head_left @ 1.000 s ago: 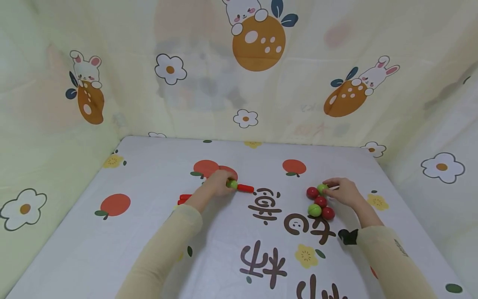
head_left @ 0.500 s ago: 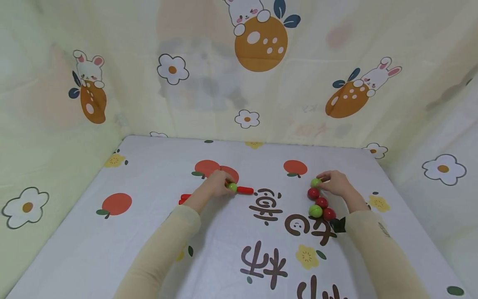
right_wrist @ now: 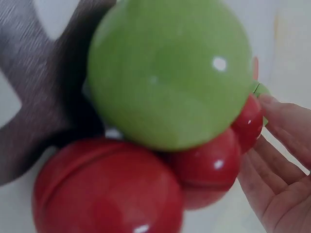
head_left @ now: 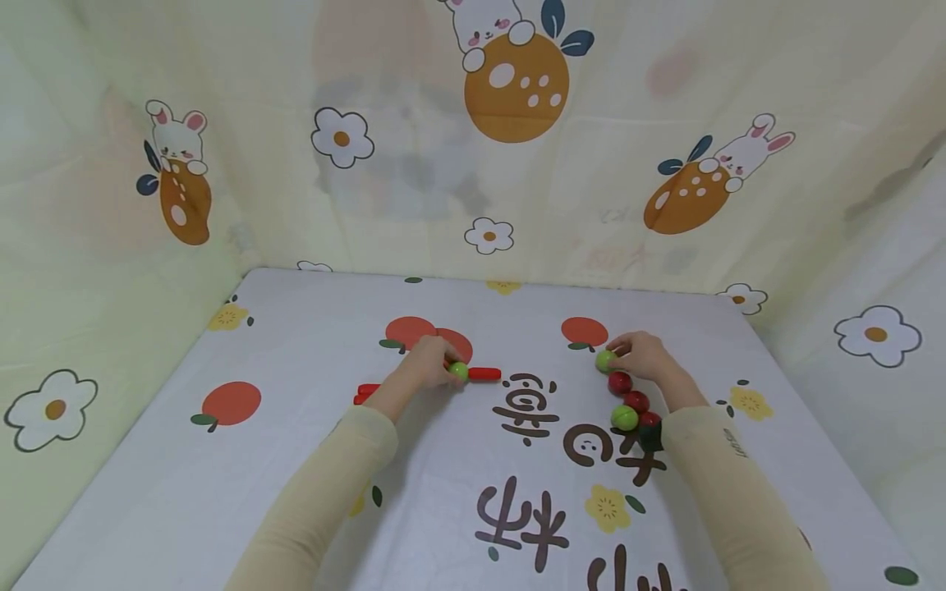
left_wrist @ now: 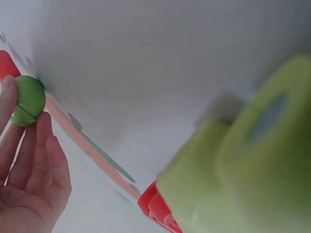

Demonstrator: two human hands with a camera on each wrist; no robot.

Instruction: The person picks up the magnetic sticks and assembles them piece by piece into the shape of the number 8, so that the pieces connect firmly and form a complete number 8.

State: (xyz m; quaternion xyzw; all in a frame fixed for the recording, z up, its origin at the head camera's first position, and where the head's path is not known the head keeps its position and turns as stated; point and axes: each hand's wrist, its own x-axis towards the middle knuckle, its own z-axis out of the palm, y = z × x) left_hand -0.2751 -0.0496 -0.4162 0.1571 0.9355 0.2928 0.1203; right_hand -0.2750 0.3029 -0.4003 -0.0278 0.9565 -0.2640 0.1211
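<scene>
Left hand (head_left: 433, 362) pinches the left green ball (head_left: 459, 373), right hand (head_left: 645, 356) pinches the right green ball (head_left: 606, 361)

Both hands are over the white, printed tabletop (head_left: 303, 460), well apart from each other. The left hand grips its ball between thumb and fingers; the left wrist view shows a seam running around the ball. A red stick (head_left: 485, 374) lies just beyond that ball, its far end near the brown printed lettering (head_left: 525, 402). Other red pieces (head_left: 367, 390) lie near the left forearm, which partly hides them. Close to the left wrist camera are blurred yellow-green shapes (left_wrist: 243, 160), one with a grey hollow; what they are cannot be told.

The right hand holds its ball with the fingertips, just beside a printed red apple (head_left: 585, 331). Whether the ball rests on the tabletop cannot be made out. Nearest to it is the upper red ball (head_left: 620, 382), then the middle red ball (head_left: 636, 401). Closer to the person, the lower green ball (head_left: 624, 418) and the lower red ball (head_left: 650, 419) complete the cluster, the latter partly covered by a dark piece at the right wrist. Behind the tabletop hangs a pale cloth (head_left: 414, 246) printed with rabbits, fruit and flowers.
</scene>
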